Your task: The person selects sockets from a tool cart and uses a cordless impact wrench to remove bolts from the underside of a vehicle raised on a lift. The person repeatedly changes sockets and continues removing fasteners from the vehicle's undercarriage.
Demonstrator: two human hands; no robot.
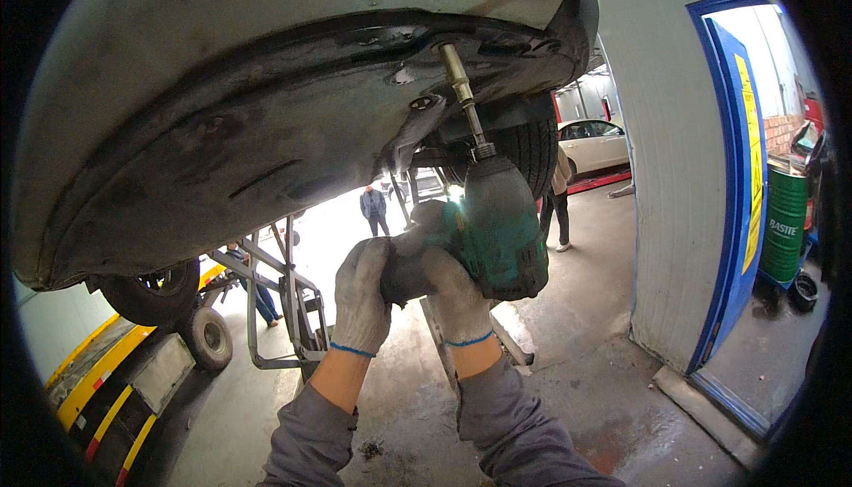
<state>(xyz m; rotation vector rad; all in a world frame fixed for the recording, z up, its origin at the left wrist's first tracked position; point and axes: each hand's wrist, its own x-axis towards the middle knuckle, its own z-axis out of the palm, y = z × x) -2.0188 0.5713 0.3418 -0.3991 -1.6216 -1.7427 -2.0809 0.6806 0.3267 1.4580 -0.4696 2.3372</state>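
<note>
Overhead is the grimy plastic underside cover [266,134] of a raised car's bumper. Both my hands wear white knit gloves with blue cuffs. Between them is a green and black cordless impact wrench [502,220], pointing up. My left hand [363,294] grips the dark battery end of its handle; my right hand [452,277] is closed around the handle nearer the body. A long metal extension with a socket [456,74] runs from its nose up to the cover's edge. The socket's tip meets the cover, and any fastener there is hidden.
A tyre [529,154] hangs behind the wrench. A grey metal stand [286,287] and a yellow truck bed [100,380] are at left. Several people stand farther off. A white wall, an open blue door [732,147] and a green drum [784,220] are at right.
</note>
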